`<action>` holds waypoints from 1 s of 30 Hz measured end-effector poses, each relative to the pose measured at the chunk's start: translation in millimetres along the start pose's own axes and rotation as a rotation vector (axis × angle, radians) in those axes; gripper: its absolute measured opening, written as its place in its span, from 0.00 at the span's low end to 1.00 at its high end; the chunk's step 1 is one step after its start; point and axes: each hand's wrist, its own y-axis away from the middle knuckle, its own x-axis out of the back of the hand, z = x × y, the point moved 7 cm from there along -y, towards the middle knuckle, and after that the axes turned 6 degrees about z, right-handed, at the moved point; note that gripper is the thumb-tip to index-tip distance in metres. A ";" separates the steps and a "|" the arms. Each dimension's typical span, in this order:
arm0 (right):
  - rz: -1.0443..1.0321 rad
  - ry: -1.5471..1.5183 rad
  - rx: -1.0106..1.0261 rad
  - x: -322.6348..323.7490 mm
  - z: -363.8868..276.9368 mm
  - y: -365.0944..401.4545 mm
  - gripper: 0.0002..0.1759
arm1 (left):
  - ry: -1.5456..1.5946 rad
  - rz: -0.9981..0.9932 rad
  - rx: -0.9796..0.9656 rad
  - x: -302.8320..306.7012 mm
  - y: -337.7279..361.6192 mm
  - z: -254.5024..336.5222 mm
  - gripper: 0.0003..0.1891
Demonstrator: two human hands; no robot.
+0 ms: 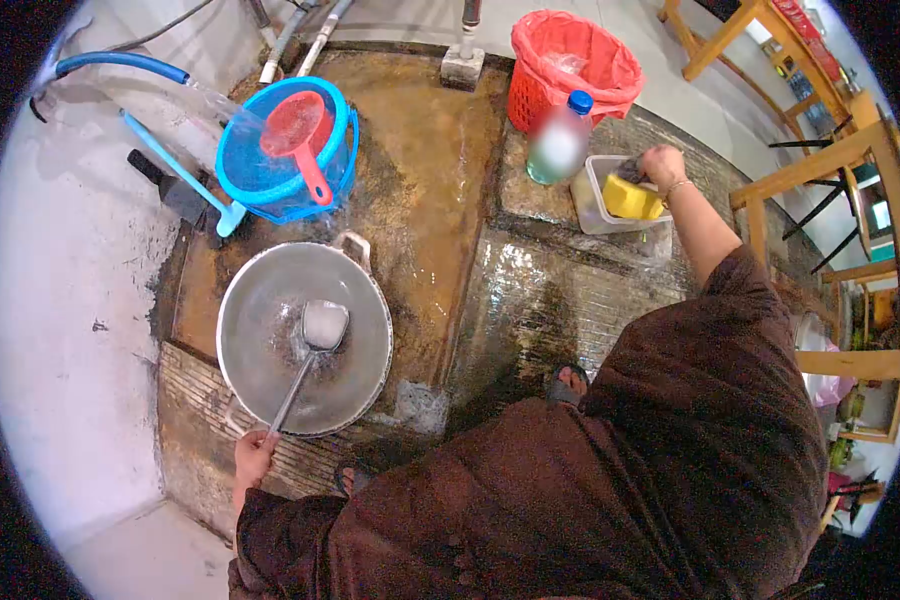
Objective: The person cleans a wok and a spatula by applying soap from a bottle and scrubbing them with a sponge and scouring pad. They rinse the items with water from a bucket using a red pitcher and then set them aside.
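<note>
My left hand (255, 458) is wrapped round the handle of a metal wok spatula (295, 390), whose broad head rests over the inside of a large metal wok (245, 315). The wok has two loop handles and stands on the wet floor. On the far right, my right hand (662, 166) reaches over a clear plastic tub (592, 212). Its closed fingers hold a dark scouring pad (630, 170), partly hidden. Beside the pad, a yellow sponge (630, 200) sits in the tub.
A blue hose (120, 62) pours water into a blue bucket (232, 165) with a red dipper (295, 130). Near the wall lies a light-blue-handled brush (185, 175). A bottle with a blue cap (558, 145) stands before a red basket (530, 90). Wooden stools (820, 170) are at right.
</note>
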 end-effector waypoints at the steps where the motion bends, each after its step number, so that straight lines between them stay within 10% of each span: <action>1: 0.068 -0.211 -0.100 -0.2 15.7 -1.5 0.06 | -0.083 -0.015 -0.044 -2.2 -0.4 7.4 0.13; 5: 0.265 -1.234 -0.339 -41.9 70.2 -7.5 0.05 | -0.339 -0.256 -0.130 -10.6 3.8 49.7 0.15; 7: 0.045 -1.944 -0.874 14.2 39.2 19.9 0.06 | -0.189 -0.372 0.056 -16.5 6.0 50.6 0.15; 14: 0.279 -2.195 -0.993 29.7 103.8 -5.2 0.16 | -0.307 -0.386 0.055 -18.4 -7.7 54.0 0.13; 18: 0.100 -2.168 -0.616 89.1 128.5 -6.0 0.19 | -0.371 -0.160 -0.155 7.6 7.8 70.3 0.19; 22: -0.316 -1.566 -0.277 227.5 -0.5 8.9 0.16 | -0.354 -0.105 -0.136 19.5 15.0 59.7 0.17; 26: -0.484 -1.352 0.346 314.4 -243.8 62.8 0.18 | -0.439 -0.084 -0.191 28.6 16.9 55.9 0.16; 30: -0.560 -1.075 0.659 245.8 -416.7 84.6 0.18 | -0.411 -0.023 -0.149 22.7 2.6 28.4 0.20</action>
